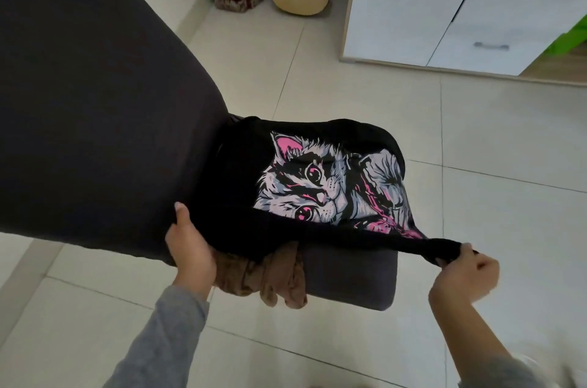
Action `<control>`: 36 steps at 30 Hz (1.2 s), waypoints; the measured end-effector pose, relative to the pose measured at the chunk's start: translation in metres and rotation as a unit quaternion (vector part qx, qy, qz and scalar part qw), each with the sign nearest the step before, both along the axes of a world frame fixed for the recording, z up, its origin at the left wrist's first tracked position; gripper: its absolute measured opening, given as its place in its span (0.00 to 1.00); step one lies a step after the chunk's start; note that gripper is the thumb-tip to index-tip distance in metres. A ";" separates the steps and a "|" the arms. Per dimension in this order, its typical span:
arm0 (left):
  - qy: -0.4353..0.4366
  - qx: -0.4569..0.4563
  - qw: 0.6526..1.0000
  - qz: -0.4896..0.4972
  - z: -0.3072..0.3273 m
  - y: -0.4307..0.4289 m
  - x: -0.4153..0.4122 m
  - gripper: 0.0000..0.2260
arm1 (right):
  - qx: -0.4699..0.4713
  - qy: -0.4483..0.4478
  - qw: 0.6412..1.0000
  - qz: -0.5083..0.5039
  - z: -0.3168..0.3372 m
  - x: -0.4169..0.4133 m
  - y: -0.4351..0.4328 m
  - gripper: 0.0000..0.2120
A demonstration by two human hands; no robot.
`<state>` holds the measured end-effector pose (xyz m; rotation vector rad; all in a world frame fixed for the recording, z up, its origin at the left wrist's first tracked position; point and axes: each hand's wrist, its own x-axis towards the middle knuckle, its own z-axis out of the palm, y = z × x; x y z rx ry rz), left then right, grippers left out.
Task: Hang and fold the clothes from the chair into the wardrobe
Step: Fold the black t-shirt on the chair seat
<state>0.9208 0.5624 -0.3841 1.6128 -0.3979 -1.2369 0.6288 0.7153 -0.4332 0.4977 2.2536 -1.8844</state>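
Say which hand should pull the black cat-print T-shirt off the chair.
Probably the right hand: it pinches a stretched corner of the black cat-print T-shirt beyond the seat of the dark grey chair. The left hand grips it by the backrest.

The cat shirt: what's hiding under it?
Crumpled brown cloth pokes out beneath the cat shirt, on the dark chair seat. Whatever else lies underneath is covered.

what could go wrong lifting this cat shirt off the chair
1. The right hand pinches only a stretched corner of the black cat shirt; it may slip free or distort the fabric.
2. The brown garment bunched under it at the chair seat edge could be dragged onto the floor.
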 end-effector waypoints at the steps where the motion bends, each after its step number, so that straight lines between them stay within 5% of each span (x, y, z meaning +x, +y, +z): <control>1: -0.010 -0.006 1.000 -0.010 0.003 -0.013 -0.004 0.21 | 0.008 0.010 1.000 -0.002 0.006 -0.006 -0.008 0.16; 7: 0.050 0.021 0.995 -0.086 0.007 -0.089 -0.035 0.20 | -0.054 0.024 0.998 0.009 0.012 -0.037 -0.060 0.13; 10: 0.079 -0.024 0.977 -0.194 0.003 -0.104 -0.048 0.24 | -0.102 -0.016 0.985 0.138 0.006 -0.045 -0.081 0.07; 13: -0.122 -0.077 0.945 -0.294 -0.012 -0.096 -0.048 0.21 | -0.005 -0.057 0.961 0.269 -0.008 -0.040 -0.084 0.12; 15: -0.296 -0.109 0.909 -0.270 -0.027 -0.082 -0.041 0.16 | 0.084 -0.054 0.948 0.303 -0.021 -0.031 -0.076 0.15; 17: -0.366 -0.091 0.907 -0.190 -0.043 -0.064 -0.036 0.09 | 0.167 -0.062 0.932 0.314 -0.034 -0.021 -0.067 0.13; 19: -0.320 -0.006 0.938 -0.132 -0.059 -0.047 -0.031 0.04 | 0.227 -0.117 0.912 0.320 -0.046 -0.009 -0.060 0.08; 23: -0.122 0.149 0.974 -0.118 -0.078 -0.030 -0.028 0.09 | 0.237 -0.242 0.893 0.295 -0.054 0.006 -0.058 0.13; 30: 0.048 0.156 0.986 -0.043 -0.066 -0.049 -0.040 0.05 | 0.041 -0.355 0.931 0.079 -0.055 0.010 -0.066 0.07; 36: 0.030 0.078 0.996 -0.013 -0.038 -0.070 -0.059 0.10 | -0.101 -0.344 0.932 0.044 -0.031 -0.004 -0.083 0.06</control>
